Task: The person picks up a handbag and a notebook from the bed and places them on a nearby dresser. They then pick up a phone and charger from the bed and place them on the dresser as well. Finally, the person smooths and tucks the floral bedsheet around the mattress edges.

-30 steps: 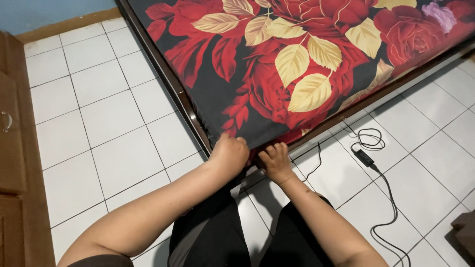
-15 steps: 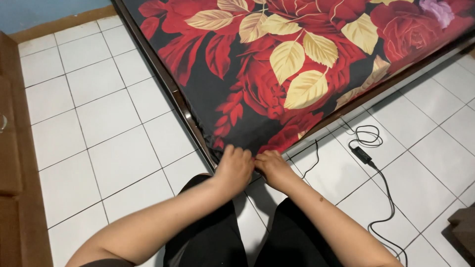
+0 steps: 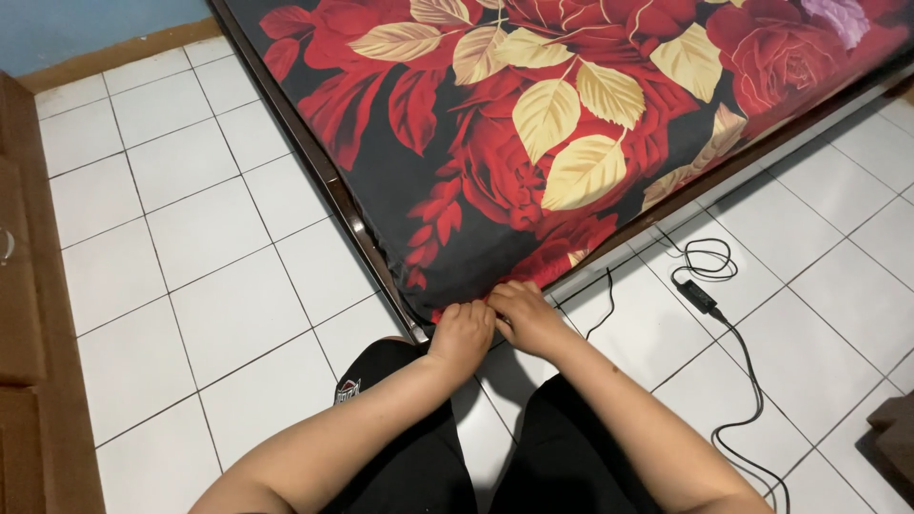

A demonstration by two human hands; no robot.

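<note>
A mattress in a dark bed sheet (image 3: 533, 124) printed with red roses and cream leaves fills the upper middle, resting in a dark wooden bed frame (image 3: 333, 186). Its near corner points toward me. My left hand (image 3: 464, 335) and my right hand (image 3: 526, 316) sit side by side at that corner, fingers curled onto the lower edge of the sheet. The fingertips are hidden under the fabric. My knees in black trousers (image 3: 400, 466) are below the hands.
White floor tiles (image 3: 190, 286) surround the bed. A black power adapter (image 3: 698, 296) with a coiled cable (image 3: 709, 259) lies on the tiles at the right, its cord running to the lower right. A brown wooden cabinet (image 3: 29, 314) lines the left edge.
Both hands have slid down the mattress corner, pulling the sheet edge lower over it. The hands have come closer together.
</note>
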